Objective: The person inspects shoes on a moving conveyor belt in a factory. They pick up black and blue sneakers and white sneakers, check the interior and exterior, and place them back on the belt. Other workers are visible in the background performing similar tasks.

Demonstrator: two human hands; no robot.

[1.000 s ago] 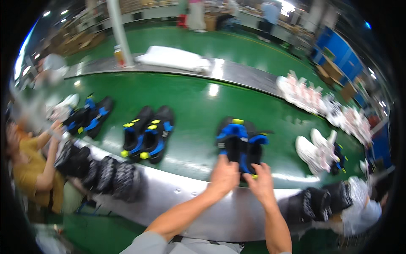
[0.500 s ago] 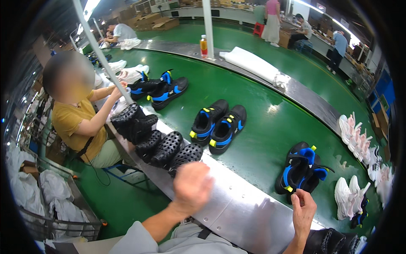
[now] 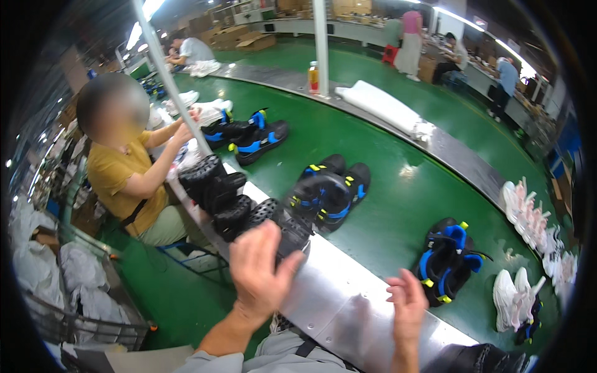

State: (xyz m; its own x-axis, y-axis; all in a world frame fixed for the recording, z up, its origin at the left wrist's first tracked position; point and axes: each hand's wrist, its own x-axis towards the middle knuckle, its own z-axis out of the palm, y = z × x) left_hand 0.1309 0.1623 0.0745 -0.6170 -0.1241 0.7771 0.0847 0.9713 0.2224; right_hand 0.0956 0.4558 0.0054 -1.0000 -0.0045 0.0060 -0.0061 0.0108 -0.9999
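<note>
My left hand (image 3: pixel 258 267) is open, fingers raised and thumb apart, beside the nearest of several black, perforated, clog-like pieces (image 3: pixel 217 189) lined up on the metal edge. That nearest piece (image 3: pixel 291 236) is smeared by motion; whether my hand touches it I cannot tell. A dark blurred shape (image 3: pixel 320 186) lies across the middle pair of black-and-blue sneakers (image 3: pixel 356 180). My right hand (image 3: pixel 407 301) hovers over the metal edge (image 3: pixel 348 273), fingers loosely bent and apart, holding nothing visible. To its right another black-and-blue pair (image 3: pixel 444 261) with yellow-green tabs stands on the green belt.
At left a person in a yellow top (image 3: pixel 124 174) sits by a white post (image 3: pixel 171 81), near more sneakers (image 3: pixel 261 140). White shoes (image 3: pixel 510 298) stand at right. Black items (image 3: pixel 479 357) lie at the lower right. A bottle (image 3: pixel 313 78) and a white roll (image 3: pixel 379 105) sit across the belt.
My left hand has moved slightly left and its fingers have spread. My right hand has moved left, away from the right-hand sneakers. A dark blur now covers part of the middle pair.
</note>
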